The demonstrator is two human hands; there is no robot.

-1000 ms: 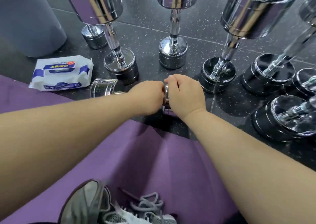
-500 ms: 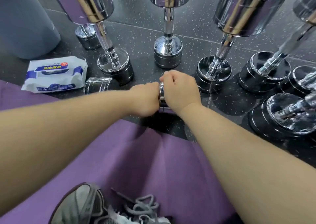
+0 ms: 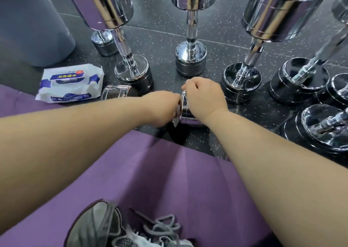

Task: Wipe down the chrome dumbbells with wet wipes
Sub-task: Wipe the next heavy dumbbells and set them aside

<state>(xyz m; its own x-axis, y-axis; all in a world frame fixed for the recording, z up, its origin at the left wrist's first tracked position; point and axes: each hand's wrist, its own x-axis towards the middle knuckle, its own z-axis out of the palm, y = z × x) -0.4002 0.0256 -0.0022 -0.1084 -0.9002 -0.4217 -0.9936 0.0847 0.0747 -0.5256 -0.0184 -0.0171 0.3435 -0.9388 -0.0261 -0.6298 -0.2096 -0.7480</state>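
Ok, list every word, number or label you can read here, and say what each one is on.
On the wet wipes pack, blue label: Chinese characters, seen upside down and too blurred to read.
Same pack, near its lower edge: "80", small; the print beside it is unreadable.
Same pack, red badge: too small to read.
On the chrome dumbbells: no readable marking.

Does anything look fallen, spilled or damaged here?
One dumbbell lies on its side; the others stand on end. The right hand grips it; the left hand holds a wipe to it. Nothing spilled or damaged.
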